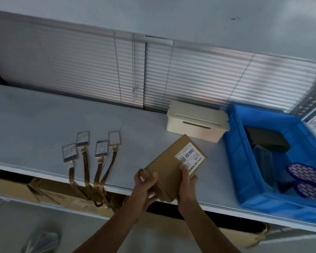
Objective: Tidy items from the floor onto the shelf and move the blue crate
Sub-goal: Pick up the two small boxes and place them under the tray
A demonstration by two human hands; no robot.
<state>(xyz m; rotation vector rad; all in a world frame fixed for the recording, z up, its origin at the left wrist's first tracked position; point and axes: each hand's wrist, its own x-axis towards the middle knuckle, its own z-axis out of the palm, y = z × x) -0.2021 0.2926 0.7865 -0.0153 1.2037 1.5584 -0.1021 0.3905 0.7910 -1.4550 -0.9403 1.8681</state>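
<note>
While you hold the cardboard box (173, 167) in both hands, note it is tipped: near end low over the shelf (44, 114) front edge, far labelled end raised and pointing away to the right. Your left hand (144, 183) wraps the near left corner, fingers curled onto the top face. Your right hand (187, 185) clamps the right side, thumb pressed on the white label. Both grips closed on the box, neither spread. Whether the box bottom touches the shelf I cannot tell.

Long axis runs near-left to far-right, aimed at the gap between the cream box (197, 121) and the blue crate (244, 179). My read: push forward along that axis and lay it flat.

Room: open shelf surface lies just ahead and to the left of the box. Lanyard badges (91, 147) sit further left, straps hanging over the front edge, well apart from your left hand. Blue crate is near on the right, so keep the right elbow in. Cream box stands just beyond the far end. Blinds (80, 70) close the back.
</note>
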